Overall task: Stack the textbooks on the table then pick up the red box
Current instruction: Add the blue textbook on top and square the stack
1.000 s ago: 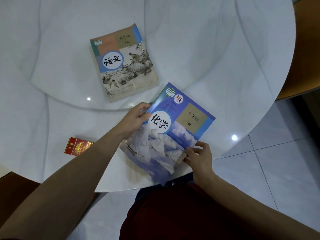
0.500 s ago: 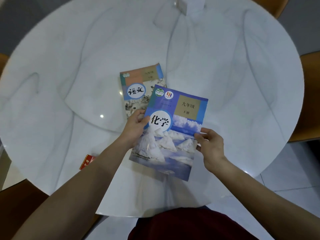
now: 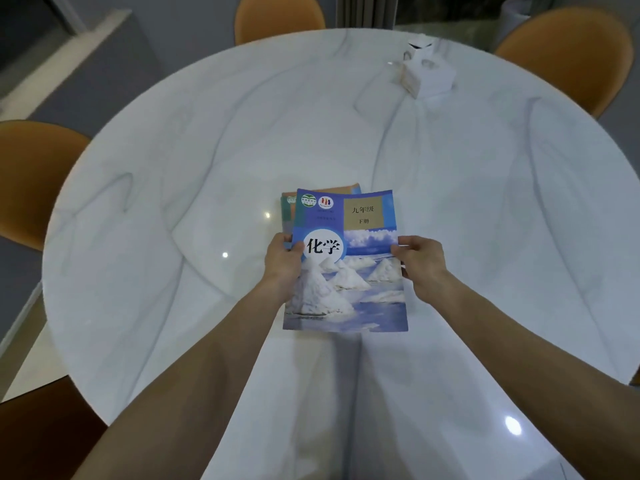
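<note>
Both hands hold the blue chemistry textbook (image 3: 346,261) by its side edges: the left hand (image 3: 282,263) pinches the spine side with the thumb on the cover, and the right hand (image 3: 420,261) pinches the opposite edge. Gripping both sides keeps the book level and square for lining it up. It lies over the orange-topped language textbook (image 3: 320,191), of which only a strip of the far and left edges shows, near the middle of the round marble counter (image 3: 173,188). Whether the books touch yet I cannot tell. The red box is out of view. A white tissue box (image 3: 427,71) sits by the far edge.
</note>
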Demonstrator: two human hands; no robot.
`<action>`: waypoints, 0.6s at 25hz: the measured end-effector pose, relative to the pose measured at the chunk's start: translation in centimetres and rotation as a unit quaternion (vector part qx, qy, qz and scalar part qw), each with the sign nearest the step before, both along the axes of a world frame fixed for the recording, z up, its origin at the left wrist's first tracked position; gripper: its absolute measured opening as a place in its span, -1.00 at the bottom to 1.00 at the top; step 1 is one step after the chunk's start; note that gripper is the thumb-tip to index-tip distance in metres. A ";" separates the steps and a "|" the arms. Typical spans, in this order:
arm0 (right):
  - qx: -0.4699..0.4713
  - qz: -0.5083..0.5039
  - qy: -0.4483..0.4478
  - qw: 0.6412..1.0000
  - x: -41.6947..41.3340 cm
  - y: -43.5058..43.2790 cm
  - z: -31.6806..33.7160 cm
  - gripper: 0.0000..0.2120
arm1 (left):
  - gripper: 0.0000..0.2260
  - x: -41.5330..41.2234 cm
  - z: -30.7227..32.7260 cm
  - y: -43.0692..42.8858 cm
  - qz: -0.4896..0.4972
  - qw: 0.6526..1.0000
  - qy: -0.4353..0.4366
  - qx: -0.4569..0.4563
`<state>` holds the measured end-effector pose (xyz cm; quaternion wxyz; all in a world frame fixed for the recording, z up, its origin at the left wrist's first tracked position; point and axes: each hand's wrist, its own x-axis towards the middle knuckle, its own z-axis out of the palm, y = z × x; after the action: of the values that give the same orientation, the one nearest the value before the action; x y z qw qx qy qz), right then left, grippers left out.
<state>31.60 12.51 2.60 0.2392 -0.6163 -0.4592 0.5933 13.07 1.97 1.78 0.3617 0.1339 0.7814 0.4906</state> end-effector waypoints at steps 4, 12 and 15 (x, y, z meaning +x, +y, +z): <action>0.020 0.033 -0.035 0.999 -2.9 2.9 -0.6 -0.75 | -0.82 -1.6 -0.5 1.9 0.019 0.999 0.026 -0.005; 0.058 0.075 -0.098 0.991 -6.8 6.2 -2.7 -0.75 | -0.74 -3.8 -2.0 4.3 0.010 0.995 0.085 -0.053; 0.071 0.085 -0.114 0.987 -7.2 6.5 -3.2 -0.74 | -0.73 -4.2 -2.6 4.5 -0.020 0.991 0.118 -0.064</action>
<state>24.36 18.98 -0.61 0.1773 -0.6201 -0.5749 0.5036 8.89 6.49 -0.83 0.2847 0.1831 0.8456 0.4128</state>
